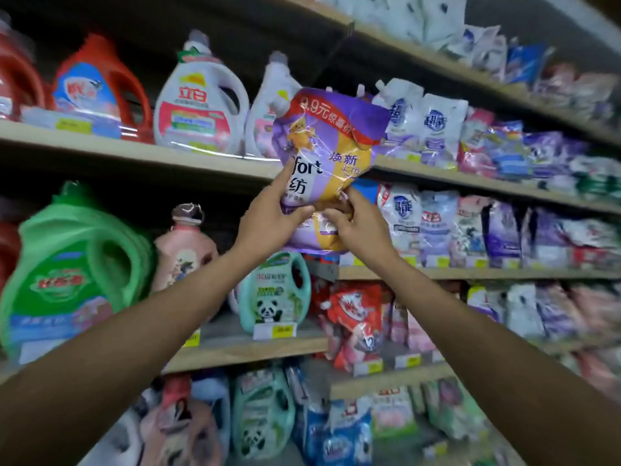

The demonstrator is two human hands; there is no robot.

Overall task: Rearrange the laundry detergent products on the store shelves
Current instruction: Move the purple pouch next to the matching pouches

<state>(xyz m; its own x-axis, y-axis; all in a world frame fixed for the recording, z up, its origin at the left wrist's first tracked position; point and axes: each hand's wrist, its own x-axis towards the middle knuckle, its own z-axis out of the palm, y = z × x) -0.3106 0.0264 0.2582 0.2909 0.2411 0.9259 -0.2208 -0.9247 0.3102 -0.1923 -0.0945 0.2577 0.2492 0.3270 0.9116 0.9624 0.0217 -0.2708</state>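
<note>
- I'm facing a dim store aisle with tiers of wooden shelves (pixel 208 156), jugs of detergent on the left and soft refill bags packed tight on the right.
- My left hand (pixel 268 223) and right hand (pixel 361 227) both hold one purple and yellow pouch (pixel 327 153) by its lower half, raised in front of the edge of the second shelf from the top.
- My left fingers are closed around the pouch's left edge, with the forefinger laid up its front; my right fingers pinch the crumpled bottom right. I judge I need both hands because the bag is floppy and would sag from one.
- It sits upright, label facing me, between the white jug (pixel 201 105) group and the row of white pouches (pixel 423 126), so it likely belongs with the bags.
- The gap there looks narrow; pushing it in could topple its neighbours.
- The green jug (pixel 67 274) below leans, untouched.
</note>
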